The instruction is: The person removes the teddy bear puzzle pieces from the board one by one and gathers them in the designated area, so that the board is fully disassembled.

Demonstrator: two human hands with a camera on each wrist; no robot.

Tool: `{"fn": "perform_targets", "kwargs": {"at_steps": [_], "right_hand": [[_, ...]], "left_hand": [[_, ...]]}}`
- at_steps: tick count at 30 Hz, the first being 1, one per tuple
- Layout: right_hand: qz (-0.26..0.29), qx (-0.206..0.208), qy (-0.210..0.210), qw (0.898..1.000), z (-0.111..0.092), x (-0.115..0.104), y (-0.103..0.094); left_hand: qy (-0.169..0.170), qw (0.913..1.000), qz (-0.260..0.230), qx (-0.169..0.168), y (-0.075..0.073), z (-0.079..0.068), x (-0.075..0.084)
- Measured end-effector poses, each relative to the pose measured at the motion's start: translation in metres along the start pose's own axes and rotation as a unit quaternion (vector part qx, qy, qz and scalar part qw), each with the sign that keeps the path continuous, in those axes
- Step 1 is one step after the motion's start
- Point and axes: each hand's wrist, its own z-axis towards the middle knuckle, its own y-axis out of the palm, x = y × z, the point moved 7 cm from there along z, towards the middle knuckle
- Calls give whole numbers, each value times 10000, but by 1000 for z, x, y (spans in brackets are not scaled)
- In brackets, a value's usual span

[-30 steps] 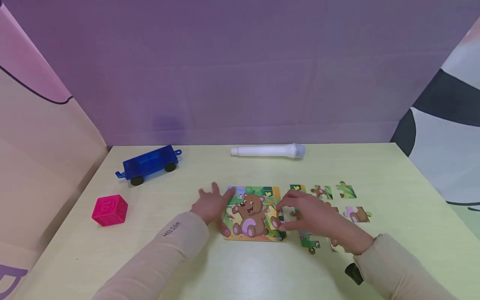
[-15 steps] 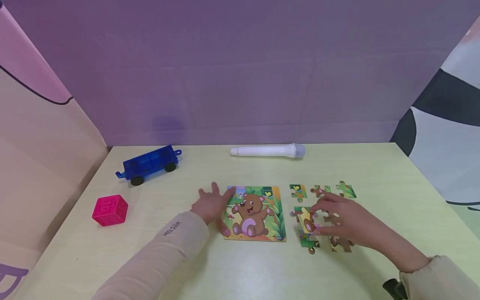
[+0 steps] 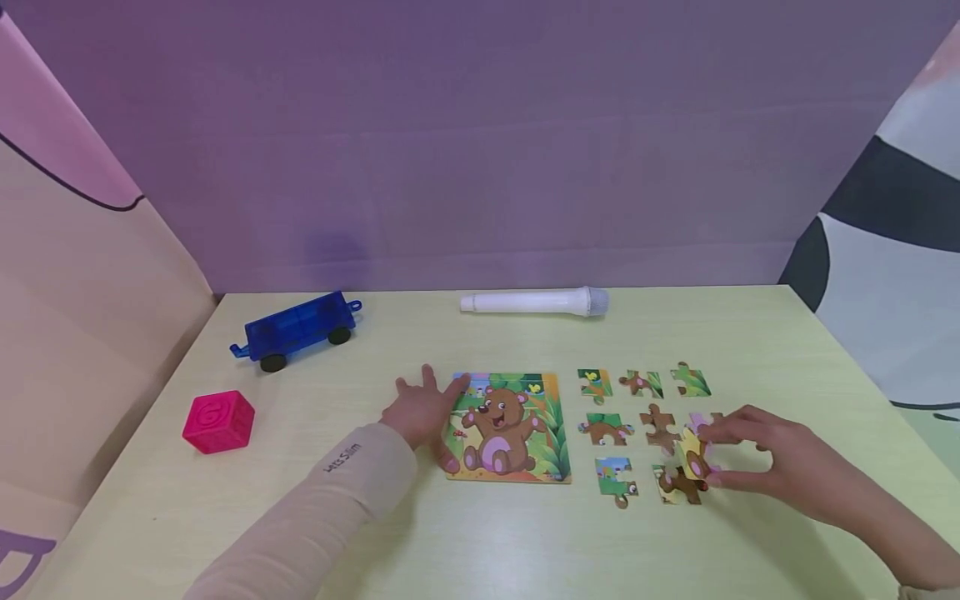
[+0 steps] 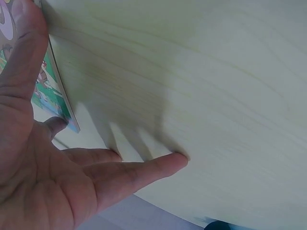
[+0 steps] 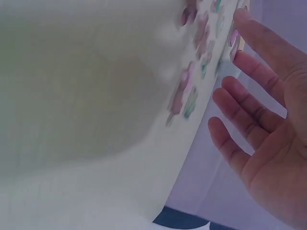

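Right now your right hand (image 3: 780, 462) sits at the lower right of the head view, grip pinching a small yellow-and-brown cardboard jigsaw piece (image 3: 692, 457) between thumb and fingertips. The piece is tilted up on edge, just above another brown-and-yellow loose piece (image 3: 678, 486) lying flat on the pale green desk (image 3: 480, 542). In the right wrist view your fingers (image 5: 249, 105) look fairly straight and the shot is blurred, so the pinch reads only from the head view.

Your left hand (image 3: 423, 412) lies flat at centre frame, fingers spread, thumb on the left edge of the square bear-picture puzzle board (image 3: 510, 427). The left wrist view confirms it: thumb (image 4: 24, 52) on the board's edge (image 4: 57, 96), other fingers splayed on bare desk.

Progress, judged from the layout: eight or so loose pieces in rough rows right of the board, all apart from it. The board face shows a full bear; I can't tell whether that is printed backing or seated pieces. Looks like the held piece is one of the last joining the rows, so the sorting seems mostly done.

Upper left of the frame: translucent blue plastic toy wagon (image 3: 296, 327). Below it, a pink rubber cube (image 3: 219, 422). Top centre, a white plastic toy microphone (image 3: 534, 302).
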Motion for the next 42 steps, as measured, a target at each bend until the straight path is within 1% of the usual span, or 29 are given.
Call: {"fn": "perform_targets", "kwargs": {"at_steps": [3,5,9,15,21,25,32,34,42], "right_hand": [[-71,68,30,9999,-11,12,0],[-145,186,-12,9997,-16,19,1],[-264,122,108,9995,-24,34,5],[-336,-555,722,9953,-29,51,14],[-368,-578,707,9951,-30,53,15],[-374,-712,747,9940,-30,55,17],[-368,-303,225,9986,-34,49,14],[-338,-334,234,9986,-34,48,14],[-313,-819,665,9939,-29,46,12]], "left_hand": [[-25,10000,-76,7,0,-1,0],[-33,9999,-164,33,0,0,-1],[-30,9999,-154,49,1,1,-2],[24,9999,-104,28,1,2,-2],[46,10000,-52,-14,1,2,-1],[42,10000,10,-59,1,2,0],[71,9995,225,-201,2,4,1],[72,9993,267,-235,3,5,0],[78,9989,235,-390,5,8,-6]]}}
